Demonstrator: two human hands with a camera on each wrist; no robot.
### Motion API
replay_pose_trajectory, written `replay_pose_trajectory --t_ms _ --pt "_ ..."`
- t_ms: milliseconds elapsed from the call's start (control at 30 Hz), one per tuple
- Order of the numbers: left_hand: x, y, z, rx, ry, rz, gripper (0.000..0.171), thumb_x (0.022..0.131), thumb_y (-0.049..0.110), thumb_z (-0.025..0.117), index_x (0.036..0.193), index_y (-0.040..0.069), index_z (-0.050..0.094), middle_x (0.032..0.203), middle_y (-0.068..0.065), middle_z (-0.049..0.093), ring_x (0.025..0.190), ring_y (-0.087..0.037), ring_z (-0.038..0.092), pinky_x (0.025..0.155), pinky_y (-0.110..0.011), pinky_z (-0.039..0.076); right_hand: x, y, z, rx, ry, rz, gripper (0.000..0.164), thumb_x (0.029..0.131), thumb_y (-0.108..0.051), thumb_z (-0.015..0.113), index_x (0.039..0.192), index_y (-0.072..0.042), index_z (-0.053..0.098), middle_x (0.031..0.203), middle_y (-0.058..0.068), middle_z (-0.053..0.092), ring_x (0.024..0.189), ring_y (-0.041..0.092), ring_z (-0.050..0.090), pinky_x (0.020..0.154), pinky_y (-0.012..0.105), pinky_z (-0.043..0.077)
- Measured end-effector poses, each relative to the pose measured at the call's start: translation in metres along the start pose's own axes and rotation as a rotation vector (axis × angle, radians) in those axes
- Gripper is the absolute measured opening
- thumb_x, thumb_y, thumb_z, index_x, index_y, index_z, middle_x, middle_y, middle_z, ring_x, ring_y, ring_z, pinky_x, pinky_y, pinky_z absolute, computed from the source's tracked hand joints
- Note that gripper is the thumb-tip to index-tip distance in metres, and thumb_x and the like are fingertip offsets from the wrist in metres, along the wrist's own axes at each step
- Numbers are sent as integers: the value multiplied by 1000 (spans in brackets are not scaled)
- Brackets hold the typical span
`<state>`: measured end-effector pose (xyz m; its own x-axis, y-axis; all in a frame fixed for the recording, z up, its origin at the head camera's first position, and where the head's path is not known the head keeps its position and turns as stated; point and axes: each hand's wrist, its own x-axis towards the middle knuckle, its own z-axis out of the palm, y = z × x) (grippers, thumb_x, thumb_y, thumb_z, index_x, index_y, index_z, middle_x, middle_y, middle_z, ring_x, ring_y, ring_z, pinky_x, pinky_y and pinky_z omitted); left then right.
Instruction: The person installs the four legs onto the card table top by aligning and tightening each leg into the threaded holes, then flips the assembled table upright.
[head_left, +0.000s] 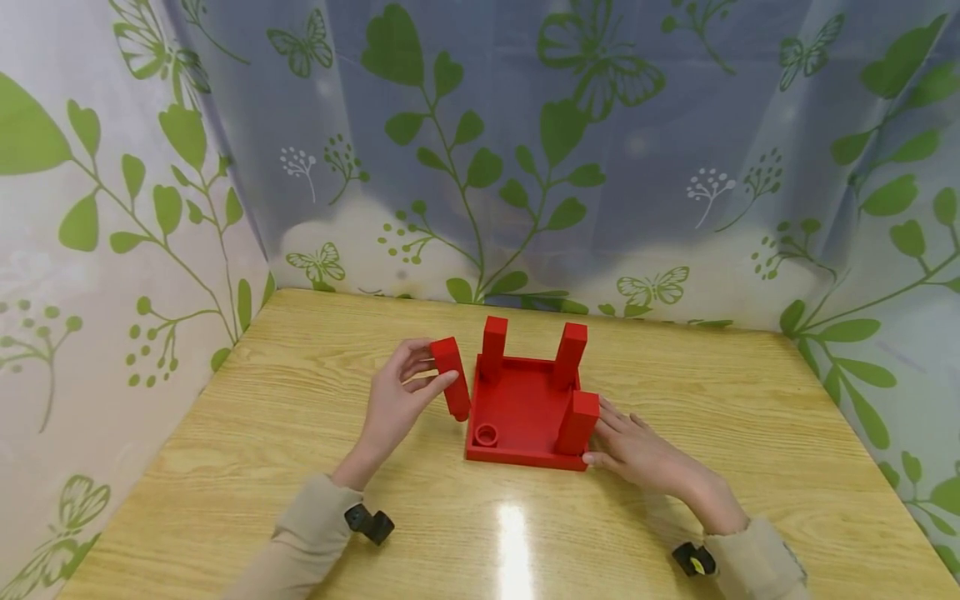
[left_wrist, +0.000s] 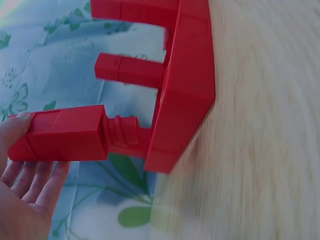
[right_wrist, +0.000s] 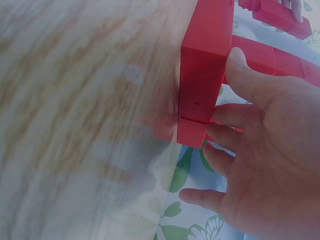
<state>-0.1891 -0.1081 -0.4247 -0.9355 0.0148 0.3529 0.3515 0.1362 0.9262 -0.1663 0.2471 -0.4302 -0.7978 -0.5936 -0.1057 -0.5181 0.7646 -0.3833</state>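
Observation:
A shallow red square tray-like base [head_left: 517, 408] lies on the table with three square red legs standing at its corners. The near left corner has a bare round socket [head_left: 487, 435]. My left hand [head_left: 397, 400] pinches a loose red leg [head_left: 451, 379] between thumb and fingers, just left of the base. The leg tilts, its threaded end [left_wrist: 121, 130] pointing down and apart from the socket. My right hand [head_left: 645, 450] rests against the right side of the base, by the near right leg [head_left: 577, 423]. In the right wrist view its thumb touches the base rim and its fingers spread loosely.
The wooden table [head_left: 262, 400] extends around the base on all sides. Behind it hangs a patterned curtain [head_left: 480, 167] with leaves and butterflies, and similar fabric closes off both sides. A black wrist camera [head_left: 369, 524] sits on the left sleeve.

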Motion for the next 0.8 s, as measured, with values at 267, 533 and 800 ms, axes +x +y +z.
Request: replay_pose_trajectory --t_ms 267,533,800 --pt "-5 3 18 -17 -42 -15 48 83 7 83 126 5 62 118 -13 70 105 -26 69 87 -38 59 0 0 0 -7 7 -3 72 101 -39 60 155 2 37 161 27 29 148 50 22 109 76 23" --pt "-9 3 27 -33 -91 -35 47 84 8 83 126 7 62 118 -10 69 107 -26 68 90 -45 58 0 0 0 -8 6 -4 71 100 -40 60 154 2 38 161 26 29 148 50 22 109 76 23" --pt "-12 0 32 -36 -116 -31 48 82 7 84 125 6 62 117 -12 69 106 -26 69 89 -43 59 -1 1 2 -5 6 2 70 101 -39 59 155 1 37 161 26 29 149 50 22 109 76 23"
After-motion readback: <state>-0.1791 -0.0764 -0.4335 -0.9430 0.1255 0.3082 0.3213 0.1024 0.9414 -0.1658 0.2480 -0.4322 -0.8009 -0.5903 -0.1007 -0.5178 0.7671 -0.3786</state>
